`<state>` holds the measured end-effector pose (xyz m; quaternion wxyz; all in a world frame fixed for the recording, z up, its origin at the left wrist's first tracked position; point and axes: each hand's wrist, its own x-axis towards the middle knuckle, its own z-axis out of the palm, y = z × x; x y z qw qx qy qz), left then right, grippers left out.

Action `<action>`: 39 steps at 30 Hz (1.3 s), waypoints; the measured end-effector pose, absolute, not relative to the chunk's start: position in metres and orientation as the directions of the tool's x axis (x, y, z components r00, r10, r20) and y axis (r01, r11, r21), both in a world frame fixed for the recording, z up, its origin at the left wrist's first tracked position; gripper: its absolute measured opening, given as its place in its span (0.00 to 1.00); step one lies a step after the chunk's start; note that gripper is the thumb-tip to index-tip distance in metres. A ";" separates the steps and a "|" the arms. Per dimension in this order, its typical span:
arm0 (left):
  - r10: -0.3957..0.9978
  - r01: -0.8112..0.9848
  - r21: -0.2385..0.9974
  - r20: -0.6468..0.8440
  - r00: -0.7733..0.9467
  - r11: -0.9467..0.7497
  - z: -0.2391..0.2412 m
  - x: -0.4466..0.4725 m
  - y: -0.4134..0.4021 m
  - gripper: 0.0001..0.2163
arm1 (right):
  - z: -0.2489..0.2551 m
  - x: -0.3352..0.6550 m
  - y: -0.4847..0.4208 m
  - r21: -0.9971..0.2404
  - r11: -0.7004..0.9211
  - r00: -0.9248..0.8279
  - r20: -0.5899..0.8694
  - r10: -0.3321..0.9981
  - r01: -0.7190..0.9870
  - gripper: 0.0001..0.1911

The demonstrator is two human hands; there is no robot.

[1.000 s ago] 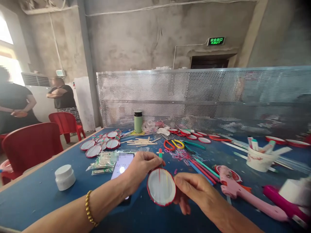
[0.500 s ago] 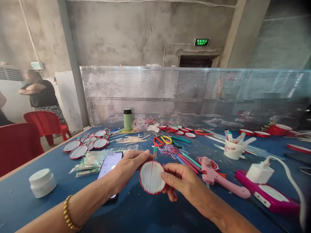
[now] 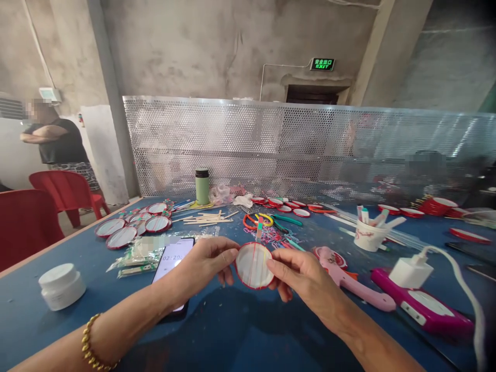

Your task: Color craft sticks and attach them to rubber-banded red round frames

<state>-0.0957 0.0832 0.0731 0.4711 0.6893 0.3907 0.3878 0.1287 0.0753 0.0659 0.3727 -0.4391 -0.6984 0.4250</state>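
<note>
Between my hands is a banjo-like craft piece (image 3: pixel 253 268), a round white disc with a red rim. Thin red and yellow strands cross its face, and a narrow stick with green and red marks rises from its top. My right hand (image 3: pixel 289 268) pinches the right rim, thumb on the face and fingers behind. At the left rim, my left hand (image 3: pixel 217 258) holds the edge with thumb and bent fingers. A phone (image 3: pixel 174 258) showing a timer lies partly under my left forearm. Beyond the piece are coloured rubber bands (image 3: pixel 273 236) and scissors with yellow handles (image 3: pixel 264 219).
Similar red-rimmed discs (image 3: pixel 122 237) lie at the left, near wooden sticks (image 3: pixel 205 219) and a white jar (image 3: pixel 62 287). On the right are a pink glue gun (image 3: pixel 362 289), a cup of markers (image 3: pixel 368 235) and a magenta power strip (image 3: pixel 426 305). A perforated metal screen (image 3: pixel 213 144) stands behind.
The piece has moved up and to the right with my right hand. My left hand has come down from beside the stick to the disc's left rim.
</note>
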 end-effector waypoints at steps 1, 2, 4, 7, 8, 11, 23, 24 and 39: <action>0.903 0.187 0.947 0.171 0.394 -0.261 0.073 -0.097 0.084 0.18 | 0.066 0.129 0.075 -0.921 0.253 -0.338 0.147 0.930 0.296 0.24; 0.904 0.203 0.939 0.182 0.387 -0.276 0.072 -0.098 0.085 0.17 | 0.066 0.129 0.075 -0.922 0.253 -0.341 0.146 0.929 0.294 0.24; 0.908 0.234 0.920 0.221 0.356 -0.315 0.071 -0.099 0.087 0.15 | 0.065 0.129 0.076 -0.922 0.248 -0.352 0.136 0.926 0.298 0.24; 0.902 0.228 0.910 0.258 0.345 -0.347 0.069 -0.101 0.089 0.13 | 0.062 0.129 0.076 -0.926 0.224 -0.384 0.096 0.918 0.305 0.24; 0.897 0.211 0.915 0.256 0.360 -0.345 0.069 -0.101 0.089 0.13 | 0.061 0.129 0.075 -0.929 0.216 -0.397 0.085 0.914 0.299 0.24; 0.883 0.169 0.930 0.235 0.406 -0.325 0.069 -0.101 0.088 0.13 | 0.061 0.129 0.074 -0.940 0.208 -0.428 0.076 0.901 0.270 0.24; 0.887 0.089 0.961 0.204 0.413 -0.262 0.071 -0.097 0.080 0.14 | 0.059 0.126 0.076 -0.914 0.264 -0.384 0.135 0.913 0.308 0.29; 0.888 0.080 0.960 0.213 0.407 -0.267 0.070 -0.097 0.080 0.14 | 0.059 0.126 0.076 -0.913 0.264 -0.380 0.136 0.915 0.309 0.29; 0.911 -0.072 0.974 0.225 0.346 -0.214 0.067 -0.091 0.078 0.12 | 0.062 0.128 0.074 -0.912 0.276 -0.369 0.155 0.916 0.303 0.27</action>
